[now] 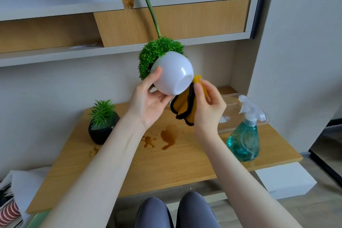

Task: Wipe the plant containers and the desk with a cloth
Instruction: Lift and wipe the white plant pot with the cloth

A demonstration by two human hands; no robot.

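The left hand [148,102] holds a round white pot [172,74] up in the air above the desk [166,163], thumb on its side and fingers under it, tipped so its flat base faces the camera and its bushy green plant [153,53] points away toward the wall. The right hand [207,105] grips a bunched yellow cloth [183,105] with a black edge, pressing it against the pot's lower right side. Below, from the left, a small black pot [100,131] with a spiky plant stands on the desk, then brown spills [167,138], then a clear tray [231,102] and a spray bottle [244,135] of blue-green liquid.
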